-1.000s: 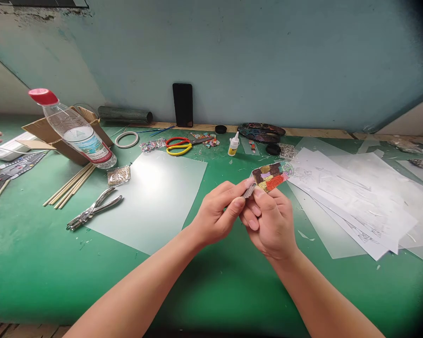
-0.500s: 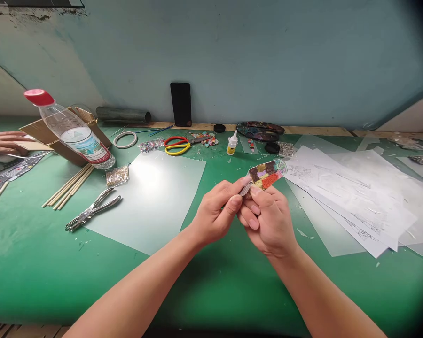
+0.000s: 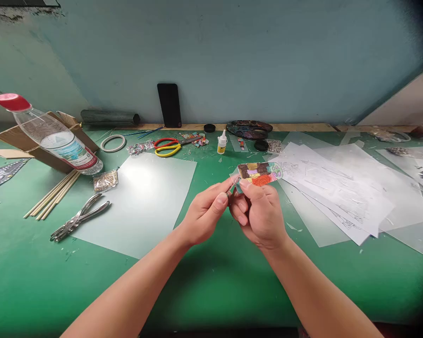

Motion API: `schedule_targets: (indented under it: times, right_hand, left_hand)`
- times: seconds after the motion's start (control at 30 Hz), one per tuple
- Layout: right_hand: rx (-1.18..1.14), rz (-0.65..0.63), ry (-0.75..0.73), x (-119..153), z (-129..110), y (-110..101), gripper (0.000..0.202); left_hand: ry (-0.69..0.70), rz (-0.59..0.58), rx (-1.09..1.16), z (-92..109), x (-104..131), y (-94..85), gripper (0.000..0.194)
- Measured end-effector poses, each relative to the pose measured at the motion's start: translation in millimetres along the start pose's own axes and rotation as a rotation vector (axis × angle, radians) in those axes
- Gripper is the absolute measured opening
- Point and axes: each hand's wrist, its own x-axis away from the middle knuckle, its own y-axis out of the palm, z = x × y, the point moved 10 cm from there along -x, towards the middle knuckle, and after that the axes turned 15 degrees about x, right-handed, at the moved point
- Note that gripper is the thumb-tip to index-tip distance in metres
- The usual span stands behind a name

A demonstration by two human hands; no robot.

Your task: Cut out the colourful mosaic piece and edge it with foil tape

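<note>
My right hand (image 3: 264, 211) is closed, its thumb pressing a flat, painted plastic cutout (image 3: 259, 173) with brown, orange and purple patches and a green rounded end. Clear film (image 3: 234, 175) shows at the cutout's left end. Close against it, my left hand (image 3: 208, 209) pinches a small, thin piece (image 3: 233, 185) between thumb and fingers. That piece is seen nearly edge-on, and its kind is unclear. Both hands are held together above the green table (image 3: 211, 286). The fingers hide where the two pieces meet.
A tilted water bottle (image 3: 56, 136) leans by a cardboard box (image 3: 12, 134). Wooden sticks (image 3: 52, 195), a hole punch (image 3: 79, 218) and a translucent sheet (image 3: 137, 206) lie left. Scissors (image 3: 167, 146) and a glue bottle (image 3: 222, 143) are behind; drawn papers (image 3: 334, 178) spread right.
The view has swung right, and another person's hand at the left edge is out of sight. The painted cutout has turned flatter in my grip, with more clear film showing.
</note>
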Motion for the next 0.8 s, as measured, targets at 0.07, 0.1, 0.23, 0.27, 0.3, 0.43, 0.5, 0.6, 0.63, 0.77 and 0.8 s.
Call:
schedule_targets:
  times: [0.07,0.1,0.23,0.27,0.3,0.43,0.5,0.6,0.63,0.77,0.8]
  right_hand:
    - [-0.015,-0.002,0.035,0.1,1.3,1.1,0.05]
    - [-0.022,-0.003,0.046,0.2,1.7,1.4,0.049]
    - [-0.06,-0.01,0.063,0.3,3.0,1.6,0.043]
    - [-0.069,-0.016,0.066,0.2,3.5,1.9,0.042]
    - [-0.076,-0.024,0.071,0.0,4.2,2.3,0.041]
    - [-0.067,-0.041,0.057,-1.4,4.8,1.9,0.039]
    - [-0.044,-0.038,0.024,-2.0,3.3,0.5,0.041]
    - [-0.016,-0.046,-0.029,-1.7,1.7,0.4,0.042]
    - [-0.009,-0.049,-0.047,-1.3,1.4,0.5,0.041]
    - [0.036,-0.029,-0.119,0.9,0.0,-1.7,0.041]
    - [0.051,-0.021,-0.135,1.7,-0.2,-2.6,0.041]
  left_hand:
    - [0.055,0.008,-0.08,3.1,1.1,-3.0,0.054]
    - [0.086,-0.003,-0.109,5.2,1.4,-2.8,0.053]
    - [0.184,-0.043,-0.155,12.3,1.4,-0.9,0.048]
    - [0.191,-0.053,-0.154,12.9,1.2,-0.1,0.046]
    - [0.191,-0.059,-0.15,13.0,0.9,0.5,0.044]
    - [0.199,-0.077,-0.132,16.1,1.0,3.4,0.04]
    - [0.201,-0.073,-0.127,18.0,1.2,4.0,0.039]
    - [0.202,-0.064,-0.115,19.4,1.8,4.9,0.039]
    - [0.203,-0.063,-0.111,19.4,2.2,5.5,0.04]
    - [0.198,-0.043,-0.119,16.3,4.4,6.2,0.047]
    - [0.197,-0.035,-0.125,15.5,4.9,6.0,0.048]
